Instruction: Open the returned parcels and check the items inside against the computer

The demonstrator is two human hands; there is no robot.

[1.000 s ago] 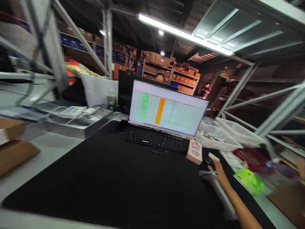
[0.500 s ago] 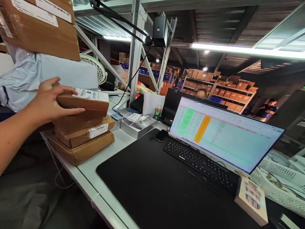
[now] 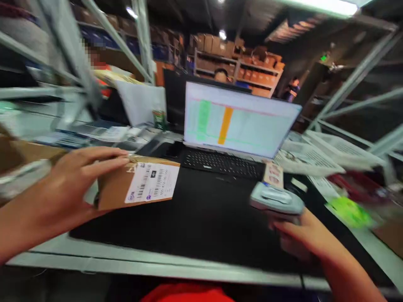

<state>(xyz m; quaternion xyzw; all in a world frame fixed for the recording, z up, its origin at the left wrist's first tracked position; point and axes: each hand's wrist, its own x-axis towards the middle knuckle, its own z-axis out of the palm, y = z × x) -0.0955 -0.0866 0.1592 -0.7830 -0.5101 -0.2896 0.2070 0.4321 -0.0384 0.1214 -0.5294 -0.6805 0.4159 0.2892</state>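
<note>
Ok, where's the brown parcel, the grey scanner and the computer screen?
brown parcel (image 3: 113,191): head view, on its bare cardboard face.
grey scanner (image 3: 277,200): head view, on the top of its head.
computer screen (image 3: 252,126): head view, on the pale middle of the lit display.

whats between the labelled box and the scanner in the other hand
Only bare black mat lies between the box and the scanner, seen in the head view.

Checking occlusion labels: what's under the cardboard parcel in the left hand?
The black desk mat lies below the cardboard parcel, which the left hand holds, fingers on top. The parcel's underside, the thumb and any contact with the mat are hidden.
</note>
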